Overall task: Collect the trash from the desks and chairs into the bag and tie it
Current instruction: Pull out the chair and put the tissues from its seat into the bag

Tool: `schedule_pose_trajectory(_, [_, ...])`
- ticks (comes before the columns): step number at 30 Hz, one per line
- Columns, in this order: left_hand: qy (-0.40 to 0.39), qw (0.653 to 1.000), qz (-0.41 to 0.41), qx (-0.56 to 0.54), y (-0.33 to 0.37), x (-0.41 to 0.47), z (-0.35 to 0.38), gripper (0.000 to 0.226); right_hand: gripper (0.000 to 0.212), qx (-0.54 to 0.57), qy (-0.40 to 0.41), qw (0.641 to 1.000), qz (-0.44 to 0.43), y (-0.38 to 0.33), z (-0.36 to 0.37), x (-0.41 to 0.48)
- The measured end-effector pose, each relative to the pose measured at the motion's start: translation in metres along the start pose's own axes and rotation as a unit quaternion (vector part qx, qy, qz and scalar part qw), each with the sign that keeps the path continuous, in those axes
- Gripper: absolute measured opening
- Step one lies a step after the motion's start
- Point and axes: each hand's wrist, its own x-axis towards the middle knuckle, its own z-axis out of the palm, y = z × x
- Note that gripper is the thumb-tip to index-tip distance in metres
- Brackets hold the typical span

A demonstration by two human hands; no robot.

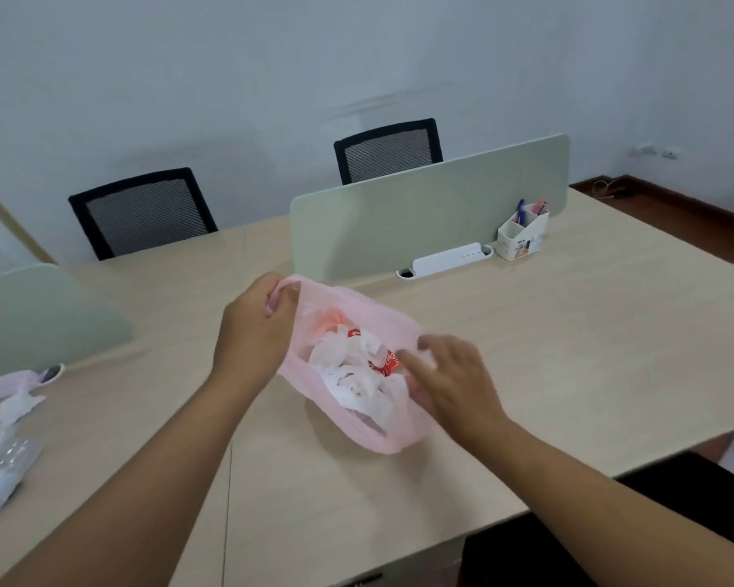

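Note:
A thin pink plastic bag [382,309] lies open on the desk [568,353] in front of me. Inside it show crumpled white tissues [357,381] and a red drink can [388,360]. My left hand [255,328] pinches the bag's far left handle and lifts it a little. My right hand [454,374] is blurred at the bag's right rim, fingers spread over the plastic; whether it grips the rim is unclear.
Another pink bag with clear plastic trash [1,438] lies at the desk's left edge. Green dividers [429,209] stand behind the bag, with a white power strip [446,259] and a pen holder [523,233]. Two black mesh chairs [140,211] stand beyond the desk.

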Motion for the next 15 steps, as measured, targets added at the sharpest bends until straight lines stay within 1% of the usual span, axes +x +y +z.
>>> schedule_pose_trajectory(1, [-0.005, 1.0, -0.002, 0.006, 0.001, -0.001, -0.004, 0.031, 0.051, -0.007, -0.001, 0.999, 0.043, 0.01, -0.005, 0.002])
schedule_pose_trajectory(2, [-0.011, 1.0, -0.004, 0.006, 0.003, -0.004, -0.008, 0.031, 0.065, -0.019, -0.038, 0.993, 0.108, 0.018, -0.009, 0.006])
schedule_pose_trajectory(3, [-0.017, 1.0, -0.007, 0.003, 0.004, -0.007, -0.011, 0.03, 0.074, -0.015, -0.122, 0.975, 0.185, 0.024, -0.01, 0.009])
schedule_pose_trajectory(4, [-0.021, 1.0, -0.01, 0.0, 0.006, -0.01, -0.014, 0.027, 0.072, 0.014, -0.234, 0.94, 0.247, 0.029, -0.006, 0.009])
schedule_pose_trajectory(5, [-0.022, 1.0, -0.015, 0.004, 0.006, -0.014, -0.017, 0.024, 0.052, 0.057, -0.319, 0.902, 0.286, 0.03, -0.004, 0.007])
schedule_pose_trajectory(6, [-0.019, 0.999, -0.023, 0.021, 0.005, -0.018, -0.02, 0.02, 0.025, 0.119, -0.372, 0.863, 0.32, 0.03, -0.003, 0.005])
schedule_pose_trajectory(7, [-0.011, 0.998, -0.032, 0.055, 0.002, -0.02, -0.024, 0.02, 0.015, 0.181, -0.365, 0.84, 0.357, 0.032, -0.003, 0.003])
schedule_pose_trajectory(9, [0.011, 0.989, -0.054, 0.141, -0.006, -0.025, -0.037, 0.024, 0.018, 0.27, -0.314, 0.811, 0.414, 0.036, -0.004, 0.007])
schedule_pose_trajectory(10, [0.011, 0.982, -0.06, 0.178, -0.012, -0.023, -0.045, 0.026, 0.019, 0.304, -0.274, 0.804, 0.431, 0.039, -0.007, 0.016])
schedule_pose_trajectory(11, [0.01, 0.975, -0.068, 0.211, -0.019, -0.022, -0.055, 0.027, 0.02, 0.312, -0.236, 0.817, 0.424, 0.041, -0.01, 0.028])
schedule_pose_trajectory(12, [0.016, 0.968, -0.078, 0.237, -0.027, -0.02, -0.066, 0.029, 0.022, 0.296, -0.202, 0.845, 0.397, 0.039, -0.016, 0.044])
schedule_pose_trajectory(14, [0.068, 0.958, -0.1, 0.258, -0.043, -0.013, -0.087, 0.029, 0.023, 0.254, -0.148, 0.902, 0.316, 0.029, -0.028, 0.074])
schedule_pose_trajectory(15, [0.107, 0.956, -0.112, 0.251, -0.051, -0.01, -0.097, 0.028, 0.023, 0.238, -0.142, 0.918, 0.283, 0.021, -0.031, 0.085])
